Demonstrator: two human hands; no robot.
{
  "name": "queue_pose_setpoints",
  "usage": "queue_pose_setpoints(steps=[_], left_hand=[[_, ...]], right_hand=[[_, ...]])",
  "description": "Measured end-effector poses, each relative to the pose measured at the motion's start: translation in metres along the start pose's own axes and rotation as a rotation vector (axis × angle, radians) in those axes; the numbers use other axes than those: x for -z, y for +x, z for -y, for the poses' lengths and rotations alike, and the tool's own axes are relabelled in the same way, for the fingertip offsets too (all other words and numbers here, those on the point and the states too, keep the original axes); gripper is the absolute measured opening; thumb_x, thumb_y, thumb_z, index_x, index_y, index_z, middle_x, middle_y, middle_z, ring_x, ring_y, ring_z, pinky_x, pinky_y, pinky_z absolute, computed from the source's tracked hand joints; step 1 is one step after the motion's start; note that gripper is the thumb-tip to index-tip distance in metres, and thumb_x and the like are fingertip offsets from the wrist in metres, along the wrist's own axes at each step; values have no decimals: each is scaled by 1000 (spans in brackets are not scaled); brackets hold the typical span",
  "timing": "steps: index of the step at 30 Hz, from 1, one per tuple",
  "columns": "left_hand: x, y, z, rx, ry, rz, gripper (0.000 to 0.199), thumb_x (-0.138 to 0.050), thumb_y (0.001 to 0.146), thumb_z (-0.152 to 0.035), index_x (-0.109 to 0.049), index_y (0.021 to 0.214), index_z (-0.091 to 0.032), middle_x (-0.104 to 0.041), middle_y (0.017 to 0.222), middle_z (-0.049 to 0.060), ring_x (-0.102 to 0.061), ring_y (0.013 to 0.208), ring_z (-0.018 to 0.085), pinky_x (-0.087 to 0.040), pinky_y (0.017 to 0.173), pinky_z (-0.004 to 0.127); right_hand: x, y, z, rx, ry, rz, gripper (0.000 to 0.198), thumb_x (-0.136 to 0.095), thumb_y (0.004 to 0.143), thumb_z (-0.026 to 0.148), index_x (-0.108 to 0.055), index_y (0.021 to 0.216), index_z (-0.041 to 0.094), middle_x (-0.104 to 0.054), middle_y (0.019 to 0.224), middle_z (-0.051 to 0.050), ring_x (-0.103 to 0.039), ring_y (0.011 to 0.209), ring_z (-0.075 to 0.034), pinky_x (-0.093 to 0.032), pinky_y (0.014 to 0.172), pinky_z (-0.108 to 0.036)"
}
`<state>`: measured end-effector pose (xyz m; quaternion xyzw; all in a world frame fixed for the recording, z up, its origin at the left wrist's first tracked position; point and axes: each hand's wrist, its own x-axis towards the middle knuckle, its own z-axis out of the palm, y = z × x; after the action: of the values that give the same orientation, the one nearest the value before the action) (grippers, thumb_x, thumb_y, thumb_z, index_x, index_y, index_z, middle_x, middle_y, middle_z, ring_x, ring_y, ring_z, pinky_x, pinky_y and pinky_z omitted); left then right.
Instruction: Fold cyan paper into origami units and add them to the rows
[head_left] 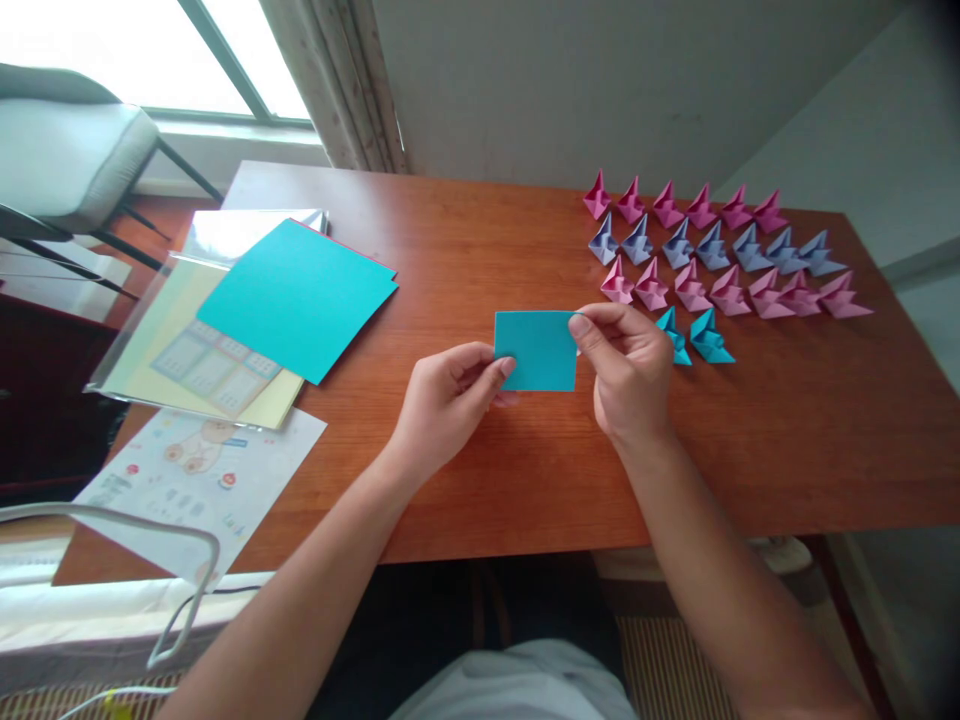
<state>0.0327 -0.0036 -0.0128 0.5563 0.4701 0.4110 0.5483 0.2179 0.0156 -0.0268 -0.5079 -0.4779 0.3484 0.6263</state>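
Observation:
A small turquoise sheet of paper (537,350) is held up flat between my two hands, above the middle of the wooden table. My left hand (454,400) pinches its lower left edge between thumb and fingers. At the upper right corner, my right hand (630,365) grips it the same way. Just behind the right hand sit two folded turquoise paper figures (709,338), one partly covered by the hand. Whether the sheet is a single layer or folded over, I cannot tell.
Rows of pink (701,207) and lilac (712,247) folded paper figures stand at the back right of the table (465,240). Larger turquoise sheets (300,295) lie on a clear packet (135,330) at left, above a printed sheet (202,480). A chair (82,150) stands beyond.

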Motion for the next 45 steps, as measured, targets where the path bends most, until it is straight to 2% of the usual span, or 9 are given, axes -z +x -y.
queue_pose_setpoints(steps=[3,9,16,22,25,28,33,37,45], left_hand=[[1,0,-1,20,-25,28,22,-71,90,-37,-69,85,-15,-74,74,4,-72,65,15,-52,54,19],[2,0,-1,21,-14,47,23,-69,91,-36,-68,85,-15,-73,66,2,-69,59,13,-52,54,19],[4,-2,0,-47,97,72,20,-67,93,-35,-71,89,-16,-77,74,4,-74,68,16,-55,62,21],[5,-3,-5,-9,10,85,23,-67,93,-38,-71,93,-15,-74,67,2,-68,59,14,-50,53,19],[5,-4,-5,-42,124,42,34,-63,95,-46,-68,81,-16,-68,60,1,-62,52,12,-45,49,20],[7,-3,-3,-94,228,-38,47,-60,95,-51,-54,63,-18,-53,52,-2,-51,47,10,-37,45,20],[10,0,-2,-80,148,-136,46,-65,92,-50,-52,62,-18,-44,54,-4,-41,50,9,-31,45,22],[12,2,-3,-72,92,-152,46,-68,91,-48,-53,60,-18,-41,54,-4,-36,51,9,-27,45,23],[13,4,-2,-9,-95,-112,41,-69,91,-47,-58,66,-17,-42,60,-4,-37,55,8,-30,48,22]], right_hand=[[-1,0,1,-1,-3,-16,16,-83,79,38,-73,81,25,-67,75,2,-59,68,-13,-48,60,-27],[0,0,1,-22,-19,-2,19,-82,80,41,-71,83,25,-66,75,2,-58,67,-12,-47,59,-27],[1,3,-1,-83,16,26,18,-81,81,39,-71,84,25,-66,73,3,-57,63,-12,-46,56,-26],[1,3,0,-113,39,39,17,-81,80,38,-72,84,24,-66,72,3,-56,62,-11,-46,57,-26],[1,2,1,-163,53,66,17,-83,78,37,-73,84,24,-69,75,3,-58,65,-11,-47,59,-25],[0,1,3,-224,55,162,18,-84,77,37,-73,81,24,-70,76,2,-61,68,-12,-50,62,-26],[-1,-1,5,-281,47,283,19,-84,77,40,-73,80,24,-71,78,2,-62,70,-13,-53,67,-28],[0,-1,6,-323,69,322,23,-83,77,44,-73,83,24,-70,79,1,-61,71,-13,-52,68,-28],[2,0,10,-342,110,416,34,-68,89,56,-70,79,24,-67,79,-1,-61,76,-16,-52,72,-30]])
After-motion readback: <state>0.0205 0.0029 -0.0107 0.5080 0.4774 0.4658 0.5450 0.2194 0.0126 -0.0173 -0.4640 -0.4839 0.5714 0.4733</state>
